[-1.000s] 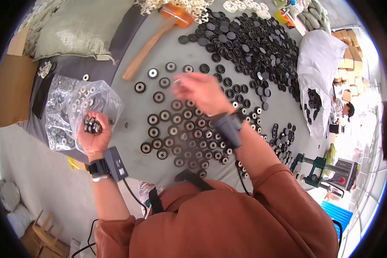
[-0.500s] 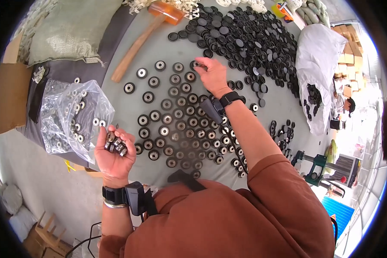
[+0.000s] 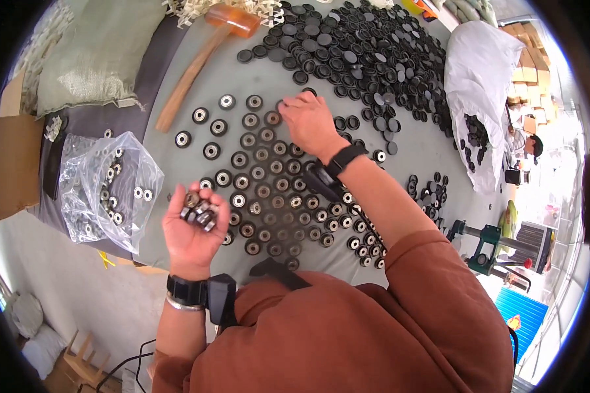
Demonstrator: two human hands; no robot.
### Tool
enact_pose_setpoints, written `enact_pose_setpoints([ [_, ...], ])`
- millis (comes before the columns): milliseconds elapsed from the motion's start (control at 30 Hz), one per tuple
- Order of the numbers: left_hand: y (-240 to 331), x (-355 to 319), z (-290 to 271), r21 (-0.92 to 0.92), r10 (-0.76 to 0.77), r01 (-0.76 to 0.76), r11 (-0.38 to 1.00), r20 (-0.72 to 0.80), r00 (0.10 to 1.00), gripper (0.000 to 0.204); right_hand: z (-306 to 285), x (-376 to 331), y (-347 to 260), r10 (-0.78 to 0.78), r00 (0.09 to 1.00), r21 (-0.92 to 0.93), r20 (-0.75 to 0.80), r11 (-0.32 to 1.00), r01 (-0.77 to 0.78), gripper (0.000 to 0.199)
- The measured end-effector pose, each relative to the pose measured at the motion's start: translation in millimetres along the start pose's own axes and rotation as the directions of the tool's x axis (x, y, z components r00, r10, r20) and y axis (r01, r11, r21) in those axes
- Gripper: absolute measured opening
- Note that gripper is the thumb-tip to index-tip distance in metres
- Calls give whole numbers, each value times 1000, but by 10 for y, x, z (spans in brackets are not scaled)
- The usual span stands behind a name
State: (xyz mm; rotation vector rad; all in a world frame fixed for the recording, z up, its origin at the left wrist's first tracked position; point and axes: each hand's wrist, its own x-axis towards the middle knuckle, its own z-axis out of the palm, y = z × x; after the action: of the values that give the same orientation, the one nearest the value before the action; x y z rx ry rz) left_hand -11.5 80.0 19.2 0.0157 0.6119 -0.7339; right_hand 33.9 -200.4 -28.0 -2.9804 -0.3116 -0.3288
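Note:
My left hand [image 3: 193,236] is palm up at the left side of the table, its fingers curled around several small shiny metal bearings [image 3: 200,213]. Farther away, my right hand [image 3: 308,124] reaches down over the table with its back showing and its fingers drawn together. What those fingertips hold or press is hidden. A black cap [image 3: 310,92] lies just beyond them. Between and below my hands spread many round black caps with metal bearings [image 3: 238,199] set in their centres, laid out in loose rows on the grey tabletop [image 3: 177,167].
A big heap of black caps [image 3: 373,52] covers the far right. A mallet with an orange head [image 3: 233,21] lies far left. Near my left hand sits a clear plastic bag [image 3: 111,190] of bearings. A white sack [image 3: 475,98] and a green press [image 3: 485,249] stand right.
My right hand has shifted left and a little nearer, its fingers now turned under. My left hand, with the bearings, has moved right relative to the bag. The whole view has shifted slightly.

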Motion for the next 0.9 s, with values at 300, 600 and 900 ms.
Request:
enact_pose_setpoints([
  [300,-359,421,21,92,-12,17,996,-52,999,25,-814,-353,-1008,31,998,683,52,728,-59,15],
  [600,-491,545,-40,94,-131,131,987,-1,991,25,-785,-413,-808,-14,980,730,197,670,-138,10],
  [900,-577,528,5,112,-63,78,991,-138,988,25,-489,-517,-11,187,974,281,-129,949,-145,24],
])
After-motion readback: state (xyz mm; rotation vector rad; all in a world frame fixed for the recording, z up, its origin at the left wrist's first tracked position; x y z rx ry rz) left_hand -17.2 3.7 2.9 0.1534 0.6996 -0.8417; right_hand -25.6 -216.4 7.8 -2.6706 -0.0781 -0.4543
